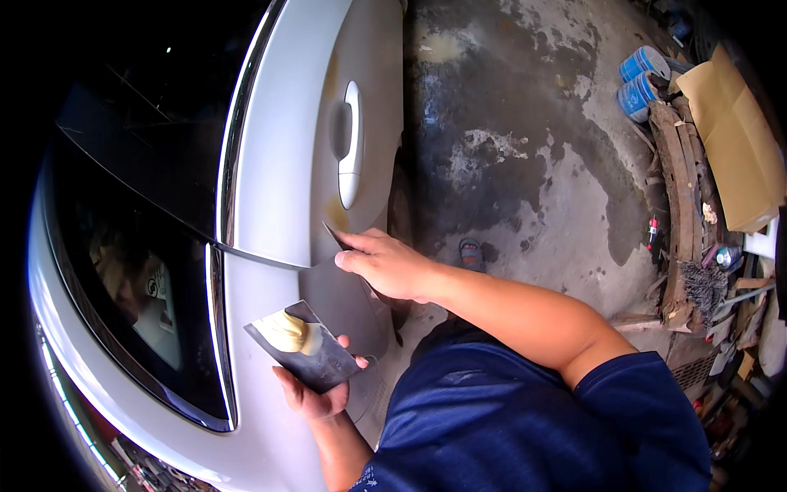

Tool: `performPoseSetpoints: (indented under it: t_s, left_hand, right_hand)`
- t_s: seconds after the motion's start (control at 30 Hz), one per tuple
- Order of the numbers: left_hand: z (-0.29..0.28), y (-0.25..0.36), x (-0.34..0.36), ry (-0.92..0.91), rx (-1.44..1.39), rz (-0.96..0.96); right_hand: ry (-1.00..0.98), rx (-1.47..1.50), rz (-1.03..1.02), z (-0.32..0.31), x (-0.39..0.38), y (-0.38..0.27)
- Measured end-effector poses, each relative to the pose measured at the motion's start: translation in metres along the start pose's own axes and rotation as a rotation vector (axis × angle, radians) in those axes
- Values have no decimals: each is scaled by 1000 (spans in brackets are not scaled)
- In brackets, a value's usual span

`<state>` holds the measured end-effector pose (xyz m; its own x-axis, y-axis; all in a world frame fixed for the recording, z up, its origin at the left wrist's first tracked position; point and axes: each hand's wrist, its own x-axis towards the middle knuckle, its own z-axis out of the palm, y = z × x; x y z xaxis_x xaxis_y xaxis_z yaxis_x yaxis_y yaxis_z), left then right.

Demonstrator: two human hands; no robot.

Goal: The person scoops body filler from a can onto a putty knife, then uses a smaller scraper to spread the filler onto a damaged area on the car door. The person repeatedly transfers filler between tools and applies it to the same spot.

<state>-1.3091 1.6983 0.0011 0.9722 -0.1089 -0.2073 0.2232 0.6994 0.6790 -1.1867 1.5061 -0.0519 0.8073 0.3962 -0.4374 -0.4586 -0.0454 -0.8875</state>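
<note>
My right hand (pixel 384 262) grips a thin metal spreader blade (pixel 334 236) and presses its edge against the silver car door (pixel 283 164), just below the door handle (pixel 351 156). Yellowish filler smears show on the panel near the blade. My left hand (pixel 316 394) holds a flat grey mixing board (pixel 316 357) from underneath, with a lump of pale yellow body filler (pixel 287 332) on its upper end. The board sits close to the door's lower panel.
The dark car window (pixel 139 246) with chrome trim fills the left. A stained concrete floor (pixel 525 148) lies to the right. Two blue cans (pixel 639 78), a cardboard sheet (pixel 734 139), wood planks and scattered clutter line the far right.
</note>
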Motion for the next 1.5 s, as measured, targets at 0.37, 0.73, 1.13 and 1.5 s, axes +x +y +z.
performPoseSetpoints:
  t_s: [0.37, 0.73, 1.13, 1.5]
  left_hand:
    - [0, -4, -12, 43, 32, 2]
    - [-7, -4, -18, 54, -17, -15]
    - [-17, -4, -18, -54, -36, -32]
    - [-11, -5, -18, -67, -9, -55]
  right_hand:
    - [52, 66, 52, -13, 18, 20]
    - [135, -45, -42, 3, 20, 18]
    - [237, -304, -251, 42, -10, 27]
    - [278, -454, -349, -2, -2, 49]
